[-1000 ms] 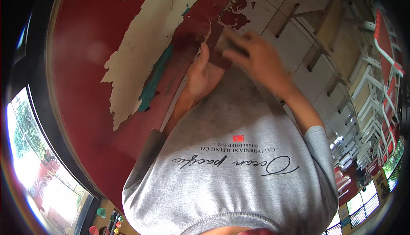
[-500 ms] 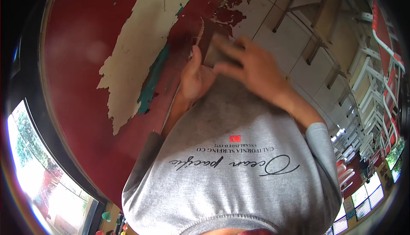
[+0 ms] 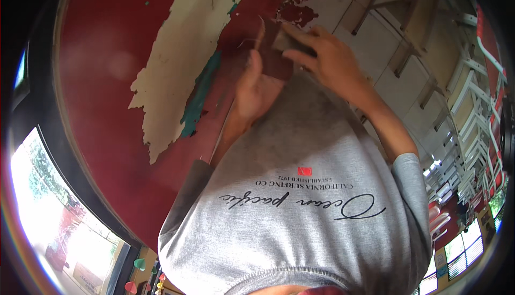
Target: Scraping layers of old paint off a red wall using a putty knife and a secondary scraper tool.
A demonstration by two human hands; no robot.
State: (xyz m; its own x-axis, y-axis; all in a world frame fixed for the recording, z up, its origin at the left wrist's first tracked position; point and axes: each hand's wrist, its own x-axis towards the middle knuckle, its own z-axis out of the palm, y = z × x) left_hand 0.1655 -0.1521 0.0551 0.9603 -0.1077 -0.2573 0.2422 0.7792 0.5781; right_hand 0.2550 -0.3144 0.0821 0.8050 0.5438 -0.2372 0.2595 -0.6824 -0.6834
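Observation:
A flat, dark reddish-brown piece (image 3: 274,59) with a pale, frayed left edge is in front of my chest. My left hand (image 3: 253,90) holds it from the left and below, thumb raised along its side and fingers partly hidden behind it. My right hand (image 3: 333,61) grips a small grey-brown block (image 3: 289,42) between thumb and fingers. The block lies against the upper right part of the piece; its exact kind is unclear.
A large red surface (image 3: 112,128) fills the left, with a cream peeled patch (image 3: 177,64) and a teal strip (image 3: 203,94). Pale tiles (image 3: 343,5) lie beyond my hands. Wooden furniture (image 3: 424,16) and stacked white-framed chairs (image 3: 477,102) stand at the right.
My right hand has moved the block away from me and slightly right across the piece, and is less blurred. The left hand keeps its hold, shifted slightly right with the view.

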